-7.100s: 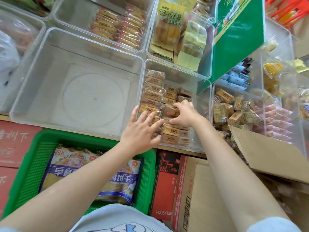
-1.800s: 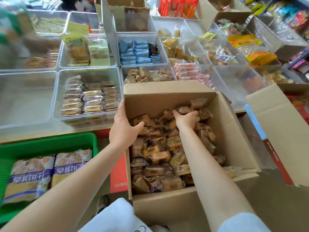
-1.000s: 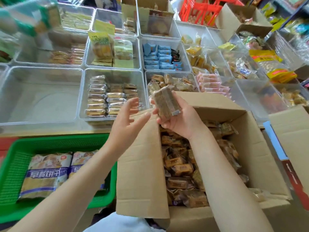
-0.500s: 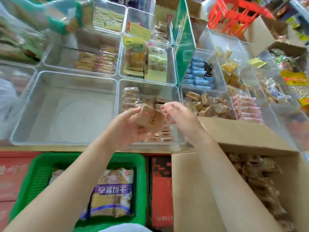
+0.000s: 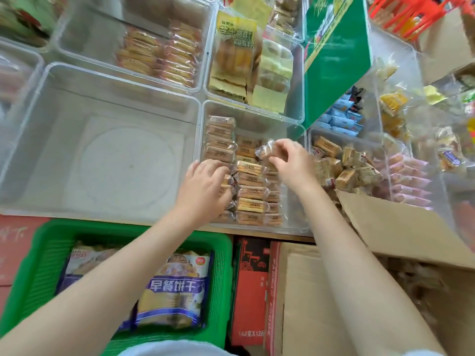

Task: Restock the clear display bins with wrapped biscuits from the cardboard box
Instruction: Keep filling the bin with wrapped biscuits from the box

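A clear display bin (image 5: 293,222) holds rows of wrapped biscuits (image 5: 250,191) standing on edge. My left hand (image 5: 204,187) rests inside it on the left row, fingers curled over packets there; whether it grips one is hidden. My right hand (image 5: 293,163) hovers over the right row and pinches a wrapped biscuit (image 5: 266,150) by its wrapper. The cardboard box (image 5: 401,227) stands at the lower right, its flap raised and its contents mostly hidden.
A large empty clear bin (image 5: 102,119) sits to the left. Bins of other snacks (image 5: 341,165) lie to the right and behind. A green sign (image 5: 334,55) leans over the back. A green basket (image 5: 36,273) with biscuit bags and red cartons (image 5: 248,294) sit below the shelf.
Both hands moved from above the bin's front down into it. The packet passed between them half a second ago is now at the right hand, and the left hand lies on the left row.
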### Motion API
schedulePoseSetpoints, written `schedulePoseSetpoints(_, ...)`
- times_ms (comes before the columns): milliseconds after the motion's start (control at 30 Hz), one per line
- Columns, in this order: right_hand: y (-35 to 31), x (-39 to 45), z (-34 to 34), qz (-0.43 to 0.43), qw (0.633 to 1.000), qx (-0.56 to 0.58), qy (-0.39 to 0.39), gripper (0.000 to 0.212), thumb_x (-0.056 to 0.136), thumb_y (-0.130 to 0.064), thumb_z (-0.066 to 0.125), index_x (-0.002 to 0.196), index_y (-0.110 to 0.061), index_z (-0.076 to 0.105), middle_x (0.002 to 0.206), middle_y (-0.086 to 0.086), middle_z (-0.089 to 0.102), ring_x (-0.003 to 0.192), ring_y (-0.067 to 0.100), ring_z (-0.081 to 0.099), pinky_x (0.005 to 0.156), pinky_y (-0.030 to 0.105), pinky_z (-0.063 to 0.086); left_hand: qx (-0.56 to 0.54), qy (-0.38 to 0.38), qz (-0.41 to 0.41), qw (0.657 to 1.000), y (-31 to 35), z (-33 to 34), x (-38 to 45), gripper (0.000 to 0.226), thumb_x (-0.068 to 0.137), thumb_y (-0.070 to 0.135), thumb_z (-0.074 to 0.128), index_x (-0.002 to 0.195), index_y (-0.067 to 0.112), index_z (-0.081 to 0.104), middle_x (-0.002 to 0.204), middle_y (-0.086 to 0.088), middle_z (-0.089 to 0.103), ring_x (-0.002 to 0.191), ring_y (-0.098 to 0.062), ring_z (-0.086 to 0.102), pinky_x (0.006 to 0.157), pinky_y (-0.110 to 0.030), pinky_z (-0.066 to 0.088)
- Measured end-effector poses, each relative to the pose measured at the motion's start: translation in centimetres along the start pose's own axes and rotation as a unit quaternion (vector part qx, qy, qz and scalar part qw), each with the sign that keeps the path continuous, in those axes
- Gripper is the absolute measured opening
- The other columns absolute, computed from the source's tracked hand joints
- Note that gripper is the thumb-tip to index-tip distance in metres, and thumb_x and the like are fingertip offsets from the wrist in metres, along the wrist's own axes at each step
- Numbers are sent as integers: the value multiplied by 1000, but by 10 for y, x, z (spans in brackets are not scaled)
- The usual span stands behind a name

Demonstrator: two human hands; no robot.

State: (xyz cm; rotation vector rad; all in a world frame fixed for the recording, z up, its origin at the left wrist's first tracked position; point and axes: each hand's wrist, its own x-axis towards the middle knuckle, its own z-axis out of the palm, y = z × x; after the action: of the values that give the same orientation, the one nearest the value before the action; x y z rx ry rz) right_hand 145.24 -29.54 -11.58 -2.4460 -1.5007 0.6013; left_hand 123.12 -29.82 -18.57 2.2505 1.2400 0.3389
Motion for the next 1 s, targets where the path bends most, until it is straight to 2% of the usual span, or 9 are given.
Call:
schedulePoseSetpoints(100, 4, 12, 31, -32, 998, -57, -21, 30, 96, -20, 64, 126, -22, 62, 122, 2, 62, 118, 25, 48, 100, 42, 42, 115, -31, 12, 993, -5, 17, -8, 53, 99, 47, 42, 143, 19, 51, 153, -7, 47, 147, -25, 36, 124, -46, -4)
schedulePoseSetpoints(200, 1, 16, 47, -64, 994, -81, 23, 22, 98, -18, 60, 120, -20, 62, 117, 3, 62, 114, 26, 47, 93, 40, 41, 143, -27, 12, 989, -4, 18, -8, 54, 98, 47, 42, 143, 18, 51, 154, -8, 47, 147, -26, 36, 123, -47, -7)
schedulePoseSetpoints(333, -9, 26, 56, -118, 985, -116, 56, 28, 96, -12, 59, 123, -20, 62, 117, 3, 62, 115, 27, 47, 91, 40, 43, 171, -33, 15, 985, -3, 17, -8, 57, 98, 48, 41, 146, 18, 49, 159, -10, 39, 149, -27, 32, 122, -48, -9)
schedulePoseSetpoints(533, -13, 37, 61, -48, 983, -124, -129, 32, 101, -26, 55, 133, -23, 55, 125, 4, 54, 125, 25, 43, 94, 36, 36, 173, -35, 12, 984, -3, 17, -8, 56, 97, 47, 44, 143, 17, 51, 157, -12, 42, 148, -28, 34, 123, -49, -5)
schedulePoseSetpoints(600, -14, 36, 60, -48, 971, -161, -168, 46, 103, -38, 48, 146, -21, 43, 141, 9, 47, 136, 29, 38, 107, 43, 35, 173, -33, 10, 984, -3, 18, -7, 55, 97, 46, 44, 144, 18, 51, 157, -11, 42, 148, -28, 34, 123, -49, -4)
schedulePoseSetpoints(667, -15, 26, 68, -36, 961, -190, -200, 70, 103, -55, 36, 159, -19, 18, 162, 11, 25, 151, 30, 19, 119, 51, 22, 171, -33, 10, 985, -3, 18, -7, 56, 97, 45, 43, 146, 18, 49, 158, -11, 41, 149, -27, 33, 124, -50, -4)
schedulePoseSetpoints(767, -10, 7, 86, -42, 963, -195, -181, 79, 103, -61, 23, 161, -19, -9, 169, 8, -6, 155, 24, -7, 124, 52, 1, 169, -28, 10, 985, -3, 17, -7, 55, 97, 44, 44, 145, 18, 50, 157, -10, 42, 148, -26, 34, 125, -51, -1)
schedulePoseSetpoints(900, -13, -12, 87, -52, 968, -185, -161, 72, 105, -56, 20, 161, -18, -4, 168, 9, -10, 155, 25, -10, 124, 49, -4, 140, -23, 8, 990, -5, 16, -8, 50, 94, 44, 50, 139, 22, 55, 146, -5, 54, 140, -22, 44, 125, -49, 0)
schedulePoseSetpoints(1000, -17, -39, 64, -63, 973, -134, -178, 65, 106, -52, 27, 161, -19, 16, 169, 4, 7, 156, 21, 3, 125, 50, 2, 83, -27, -6, 996, -4, 9, -10, 47, 94, 40, 54, 138, 24, 58, 143, -1, 56, 139, -19, 44, 126, -45, -4)
